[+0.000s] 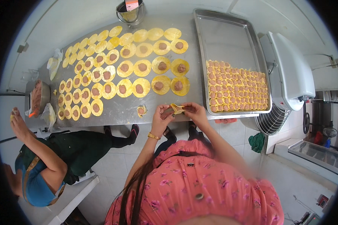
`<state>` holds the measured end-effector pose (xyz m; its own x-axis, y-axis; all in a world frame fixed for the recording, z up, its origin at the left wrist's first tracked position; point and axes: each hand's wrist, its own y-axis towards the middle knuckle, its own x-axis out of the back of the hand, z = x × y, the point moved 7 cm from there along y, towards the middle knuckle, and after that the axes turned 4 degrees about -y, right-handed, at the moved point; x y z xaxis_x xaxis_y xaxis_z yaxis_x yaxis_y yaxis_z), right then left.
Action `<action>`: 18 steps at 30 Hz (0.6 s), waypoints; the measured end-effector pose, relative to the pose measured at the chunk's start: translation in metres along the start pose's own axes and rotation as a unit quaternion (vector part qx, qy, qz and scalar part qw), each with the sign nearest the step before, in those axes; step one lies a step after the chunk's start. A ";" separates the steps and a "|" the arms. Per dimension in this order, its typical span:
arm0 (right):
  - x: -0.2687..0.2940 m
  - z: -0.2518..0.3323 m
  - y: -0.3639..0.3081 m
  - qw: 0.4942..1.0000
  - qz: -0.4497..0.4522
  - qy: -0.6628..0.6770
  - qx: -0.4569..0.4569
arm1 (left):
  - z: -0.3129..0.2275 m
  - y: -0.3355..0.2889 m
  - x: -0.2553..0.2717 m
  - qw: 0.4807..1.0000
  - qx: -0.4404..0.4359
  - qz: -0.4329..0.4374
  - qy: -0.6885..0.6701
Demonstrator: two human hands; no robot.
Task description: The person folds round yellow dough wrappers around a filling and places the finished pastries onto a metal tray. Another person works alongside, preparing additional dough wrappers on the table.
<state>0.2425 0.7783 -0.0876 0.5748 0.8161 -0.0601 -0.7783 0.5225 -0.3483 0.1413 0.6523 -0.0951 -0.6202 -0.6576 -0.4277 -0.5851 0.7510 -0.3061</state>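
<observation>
Both my hands pinch a yellow dumpling wrapper at the table's front edge. My left hand grips one side of it, and my right hand closes on the other. Folds stand up along its rim; how much filling lies inside is hard to see. To the left, a gathered dumpling rests alone on the steel table. Beyond my hands lie rows of round yellow wrappers, many topped with a lump of pink meat filling. The farthest wrappers are bare.
A large metal tray at the right holds tight rows of dumplings in its near half. Past it stands a white mixer. A metal bucket is at the back. At the left, another person's hand is raised near a bowl of filling.
</observation>
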 end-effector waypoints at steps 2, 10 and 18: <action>0.002 0.003 0.004 0.998 -0.010 -0.040 0.037 | -0.002 -0.001 0.001 1.000 0.003 -0.010 -0.001; 0.002 0.015 0.005 0.945 -0.052 -0.304 0.111 | -0.019 0.004 -0.008 0.898 -0.135 -0.028 0.417; -0.006 0.034 -0.010 0.890 -0.017 -0.383 0.248 | -0.022 0.000 -0.024 0.877 -0.179 0.046 0.443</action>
<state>0.2382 0.7764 -0.0521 0.4063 0.6275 0.6641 -0.8892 0.4388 0.1295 0.1449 0.6665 -0.0655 -0.7432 -0.5032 0.4409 -0.5396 0.8405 0.0497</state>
